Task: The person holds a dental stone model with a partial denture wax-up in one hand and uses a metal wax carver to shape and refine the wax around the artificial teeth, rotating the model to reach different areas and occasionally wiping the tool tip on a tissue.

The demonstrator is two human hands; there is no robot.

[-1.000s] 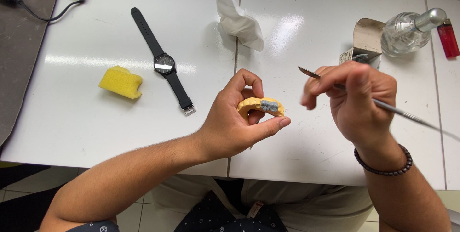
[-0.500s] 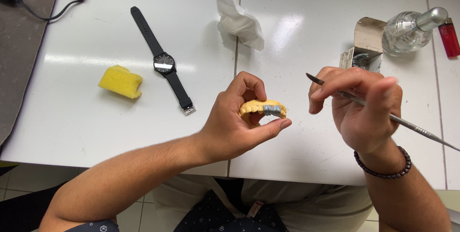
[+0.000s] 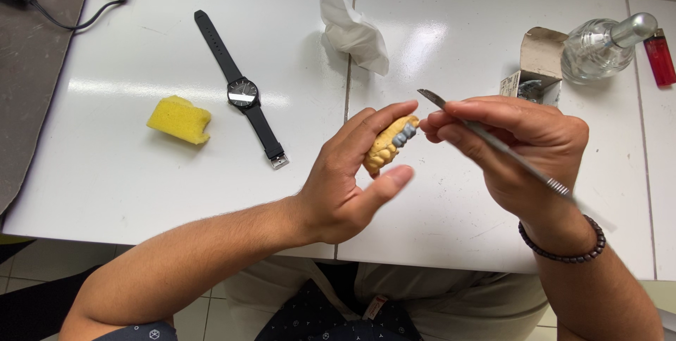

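Left hand (image 3: 345,186) has tilted the pinched yellow dental model (image 3: 389,144) upright; right hand (image 3: 524,151), pinching the metal instrument (image 3: 493,142), has drawn closer.

The left hand (image 3: 345,186) pinches a yellow dental cast (image 3: 389,145) (grey teeth at its upper end) between thumb and fingers above the white worktop (image 3: 105,172). The right hand (image 3: 524,154) grips a thin metal carving instrument (image 3: 493,142), blade tip just above the cast. A black wristwatch (image 3: 243,92), yellow sponge (image 3: 179,119) and crumpled tissue (image 3: 352,30) lie behind.

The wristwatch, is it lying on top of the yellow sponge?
No, the wristwatch lies flat on the white table, apart from the yellow sponge.
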